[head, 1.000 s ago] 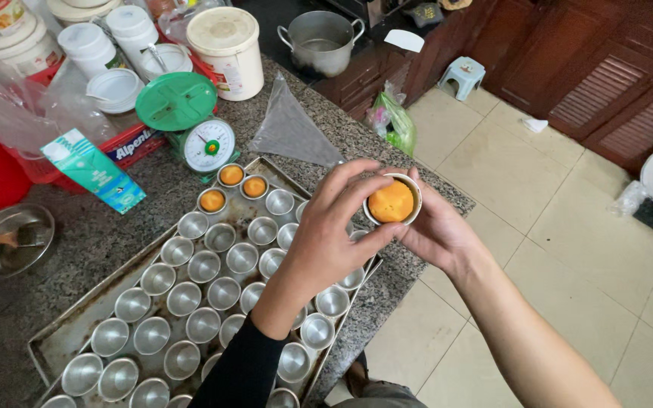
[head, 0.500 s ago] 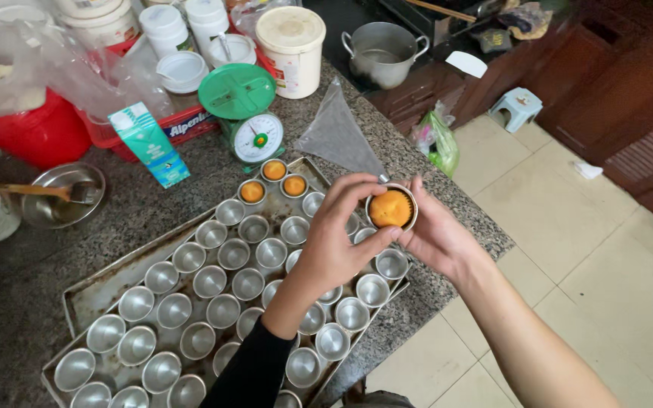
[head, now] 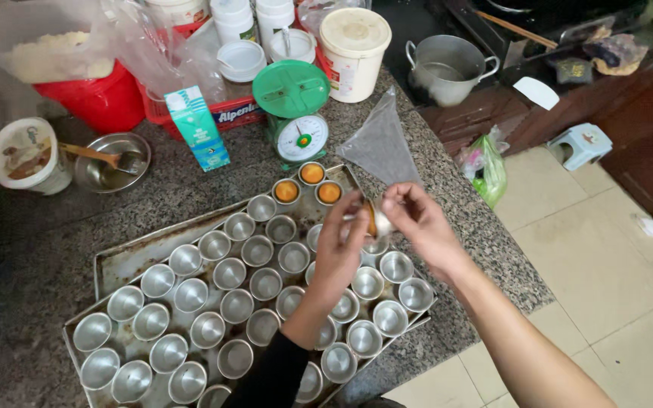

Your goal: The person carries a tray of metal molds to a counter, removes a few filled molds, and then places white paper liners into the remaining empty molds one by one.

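Hands meet over the far right part of a large rectangular metal baking tray [head: 115, 261] that lies on the speckled grey granite tabletop [head: 190, 181]. Between them is a small round metal cup filled with orange batter [head: 376, 221], held just above the rows of empty small metal cups [head: 230, 273] that crowd the tray. The left hand [head: 341, 245] has its fingers [head: 351, 215] curled together around the near side of the filled cup; the right hand [head: 417, 219] pinches the cup's far side with thumb and fingertips pressed in. Only a sliver of the orange filling and a bit of pale shiny wall show between the fingers, so the cup's tilt cannot be told.

By its look the cup is thin, stiff and light, with smooth, likely slippery walls, and its filling seems soft or liquid, so it would probably spill if tipped. The wall just under the rim, held from opposite sides, looks the safest place to take it.

Three more cups with orange filling [head: 311, 174] stand at the tray's far corner, just beside a green kitchen scale with a round white dial [head: 294, 106]. A clear plastic piping bag [head: 381, 143] lies near the scale, and a small blue-and-white carton [head: 199, 125] stands to its left. A white lidded plastic bucket [head: 355, 49] sits behind the scale.
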